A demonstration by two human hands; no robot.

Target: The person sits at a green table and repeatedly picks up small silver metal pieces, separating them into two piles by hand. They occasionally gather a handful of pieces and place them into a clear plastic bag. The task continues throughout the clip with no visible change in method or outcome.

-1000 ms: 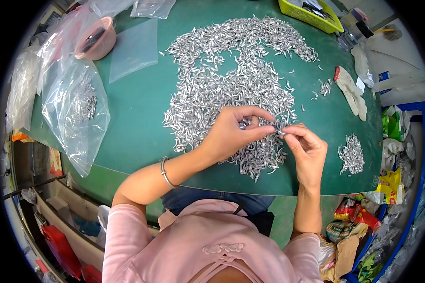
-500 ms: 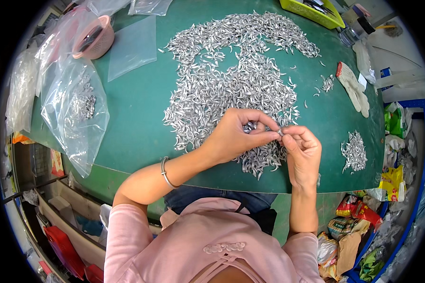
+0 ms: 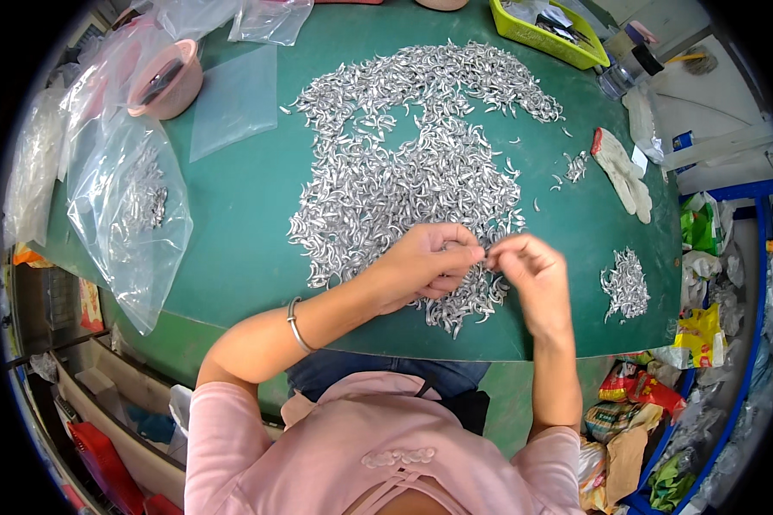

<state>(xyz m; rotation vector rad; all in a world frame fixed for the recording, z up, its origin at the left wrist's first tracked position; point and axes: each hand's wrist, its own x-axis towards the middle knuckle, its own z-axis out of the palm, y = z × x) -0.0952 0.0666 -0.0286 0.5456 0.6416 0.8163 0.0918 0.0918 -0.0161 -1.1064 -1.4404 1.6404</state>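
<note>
A wide spread of small, curved silver metal pieces (image 3: 404, 180) covers the middle of the green table (image 3: 240, 206). Over its near edge, my left hand (image 3: 429, 266) is closed, thumb and forefinger pressed together and the other fingers curled under. My right hand (image 3: 534, 275) meets it from the right, its fingers bent in a pinch and a little blurred, the tips close to my left thumb. What lies between the fingertips is too small to make out. A separate small pile of the same pieces (image 3: 625, 287) lies to the right of my right hand.
A clear plastic bag (image 3: 129, 232) with some pieces inside and a pink basket (image 3: 189, 81) stand at the left, beside a flat plastic sheet (image 3: 236, 103). A yellow-green tray (image 3: 550, 39) is at the far right, with a white glove (image 3: 623, 176) nearer.
The view has shifted slightly, so the table things sit a little further left and lower. My right hand has drawn its fingertips slightly back from the left; my left fingers have curled in more.
</note>
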